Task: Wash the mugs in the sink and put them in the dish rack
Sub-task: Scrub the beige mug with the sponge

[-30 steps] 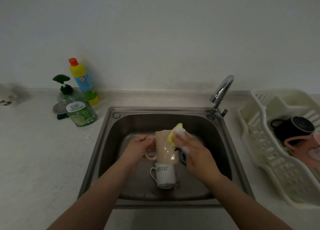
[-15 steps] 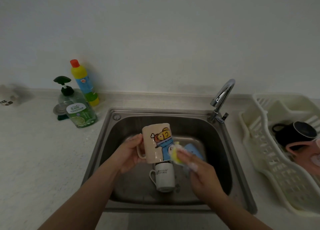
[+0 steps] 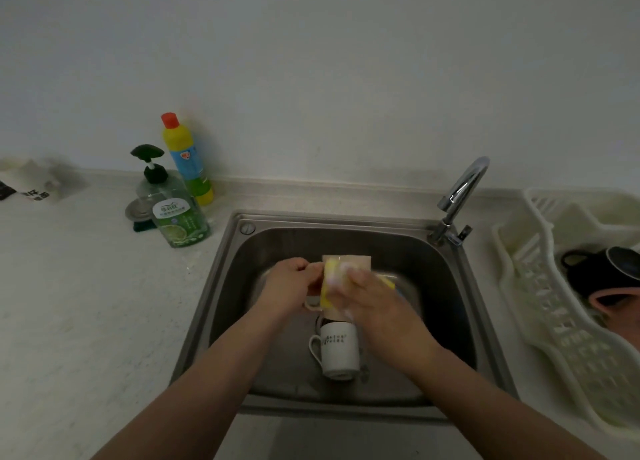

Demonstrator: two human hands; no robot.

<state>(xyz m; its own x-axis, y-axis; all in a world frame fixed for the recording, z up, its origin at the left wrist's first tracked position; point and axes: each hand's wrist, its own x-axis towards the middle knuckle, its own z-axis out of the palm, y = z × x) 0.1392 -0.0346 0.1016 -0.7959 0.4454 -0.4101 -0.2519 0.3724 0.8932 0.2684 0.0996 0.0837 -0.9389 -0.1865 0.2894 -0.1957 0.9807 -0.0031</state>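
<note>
Over the middle of the sink [image 3: 221,286], the left hand [image 3: 289,288] grips a beige mug [image 3: 360,262] by its handle side, fingers curled round it, so the cup stays steady and clear of the basin floor while it is scrubbed. The right hand [image 3: 372,298] clasps a yellow sponge [image 3: 329,286] and presses it against the near wall of that mug; soap foam shows on the fingertips [image 3: 346,272]. Holding the mug in the air probably lets the sponge reach all round it without knocking the sink. Just below the held mug, toward the front of the sink, a white mug [image 3: 339,350] lies on its side on the basin floor, apparently waiting its turn. The tap [image 3: 462,189] stands at the sink's back right corner; no water can be seen running from it. Right of the sink, the dish rack [image 3: 540,286] already holds a black mug [image 3: 602,272] and a pink mug [image 3: 620,303], so the job looks partly done. Left of the sink, behind its back left corner, stand a green soap bottle [image 3: 176,213] and a yellow bottle [image 3: 187,161], within easy reach.
</note>
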